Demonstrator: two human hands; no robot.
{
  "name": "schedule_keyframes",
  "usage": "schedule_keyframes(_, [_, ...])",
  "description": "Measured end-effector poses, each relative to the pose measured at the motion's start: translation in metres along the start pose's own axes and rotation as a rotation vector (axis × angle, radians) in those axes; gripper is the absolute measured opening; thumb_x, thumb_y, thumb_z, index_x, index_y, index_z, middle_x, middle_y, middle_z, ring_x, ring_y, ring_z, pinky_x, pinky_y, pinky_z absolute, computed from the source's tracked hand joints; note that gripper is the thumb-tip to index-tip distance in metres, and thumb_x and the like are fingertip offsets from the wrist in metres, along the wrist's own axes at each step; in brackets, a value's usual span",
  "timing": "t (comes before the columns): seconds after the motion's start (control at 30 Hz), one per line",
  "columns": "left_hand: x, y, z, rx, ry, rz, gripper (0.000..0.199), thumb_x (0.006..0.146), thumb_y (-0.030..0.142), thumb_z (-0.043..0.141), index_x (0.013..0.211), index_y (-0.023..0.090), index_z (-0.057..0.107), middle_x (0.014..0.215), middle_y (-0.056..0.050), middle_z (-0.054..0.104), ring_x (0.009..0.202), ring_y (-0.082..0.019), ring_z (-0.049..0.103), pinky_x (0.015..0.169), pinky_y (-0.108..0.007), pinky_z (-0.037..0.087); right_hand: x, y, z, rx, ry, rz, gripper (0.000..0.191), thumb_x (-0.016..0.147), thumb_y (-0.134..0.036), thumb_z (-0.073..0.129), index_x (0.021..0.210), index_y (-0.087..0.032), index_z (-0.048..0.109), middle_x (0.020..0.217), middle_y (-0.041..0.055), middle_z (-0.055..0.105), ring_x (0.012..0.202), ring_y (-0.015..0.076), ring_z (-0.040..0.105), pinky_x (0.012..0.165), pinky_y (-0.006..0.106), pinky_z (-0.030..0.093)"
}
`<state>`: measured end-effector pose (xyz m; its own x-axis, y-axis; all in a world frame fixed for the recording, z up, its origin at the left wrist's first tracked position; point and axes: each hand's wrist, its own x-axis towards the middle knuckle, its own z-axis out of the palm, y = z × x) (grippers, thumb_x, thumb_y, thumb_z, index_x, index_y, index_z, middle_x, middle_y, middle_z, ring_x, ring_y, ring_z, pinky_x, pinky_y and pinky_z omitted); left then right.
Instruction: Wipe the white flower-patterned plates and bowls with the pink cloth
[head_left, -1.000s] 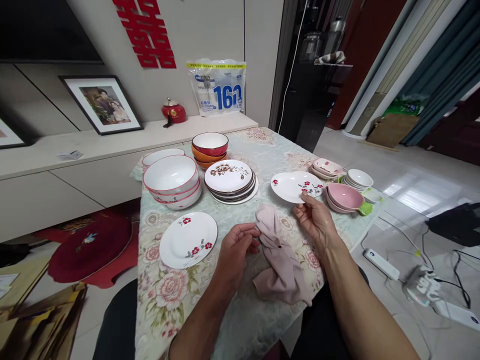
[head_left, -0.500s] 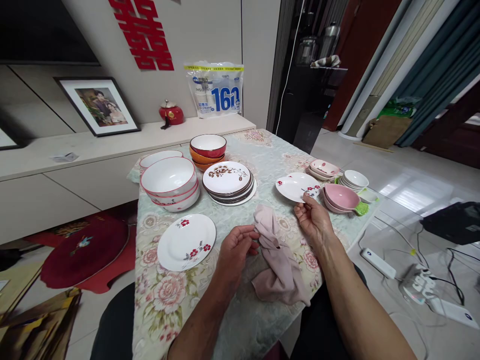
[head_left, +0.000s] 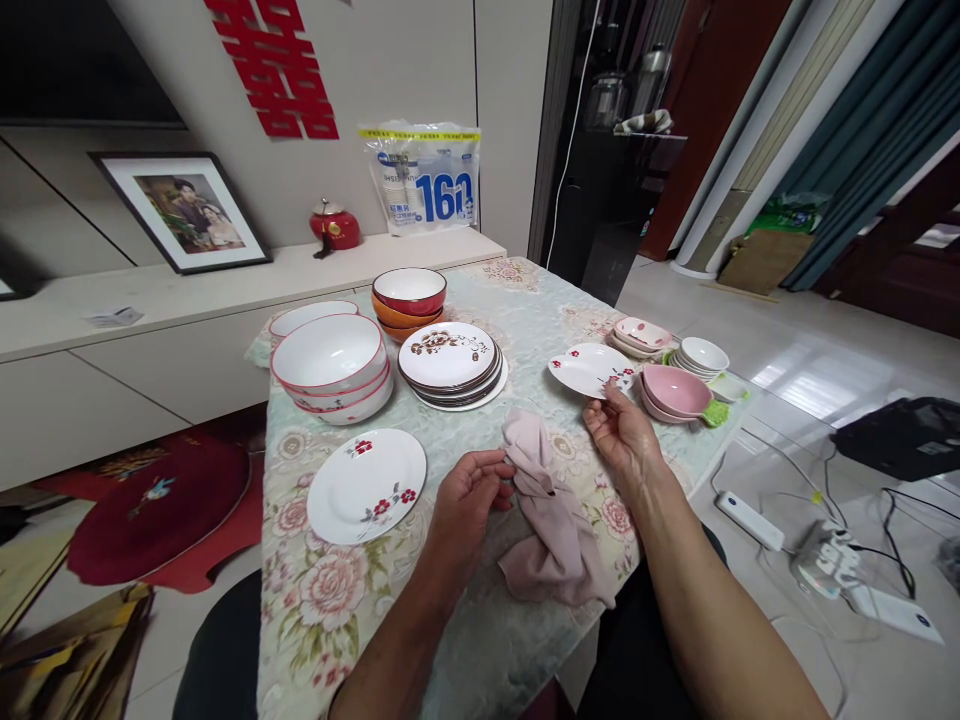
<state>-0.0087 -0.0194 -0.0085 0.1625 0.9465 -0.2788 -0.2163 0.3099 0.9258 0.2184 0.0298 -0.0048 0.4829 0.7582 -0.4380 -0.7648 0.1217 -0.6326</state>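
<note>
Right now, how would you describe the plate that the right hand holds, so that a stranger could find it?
On the floral tablecloth, look right of the stacked brown-flowered plates. The right hand grips the near rim of a white plate, beside the pink bowls. Unlike the similar red-flowered plate lying near the left hand, it is tilted.

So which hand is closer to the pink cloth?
Left. The left hand pinches the top of the pink cloth. The right hand is just to the cloth's right, off it, its fingers gripping the near edge of a flowered plate.
</note>
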Motion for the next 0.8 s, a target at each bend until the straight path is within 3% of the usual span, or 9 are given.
schedule_keyframes(0.47, [0.0, 0.0, 0.001, 0.004, -0.003, 0.002, 0.029, 0.069, 0.023, 0.064, 0.096, 0.015, 0.069, 0.09, -0.007, 0.073, 0.068, -0.014, 0.062, 0.064, -0.028, 0.049, 0.007, -0.002, -0.003, -0.04, 0.014, 0.008, 0.007, 0.09, -0.014, 0.065, 0.085, -0.018, 0.062, 0.06, -0.003, 0.066, 0.046, 0.0088, 0.06, 0.047, 0.019, 0.057])
schedule_keyframes(0.8, [0.0, -0.002, 0.0, 0.014, -0.01, 0.008, 0.031, 0.068, 0.022, 0.063, 0.098, 0.014, 0.069, 0.091, -0.007, 0.072, 0.068, -0.014, 0.062, 0.065, -0.028, 0.049, 0.015, -0.007, -0.008, -0.102, -0.028, 0.042, 0.018, 0.082, -0.01, 0.073, 0.082, -0.018, 0.057, 0.066, -0.0019, 0.067, 0.056, 0.0126, 0.068, 0.055, 0.025, 0.064])
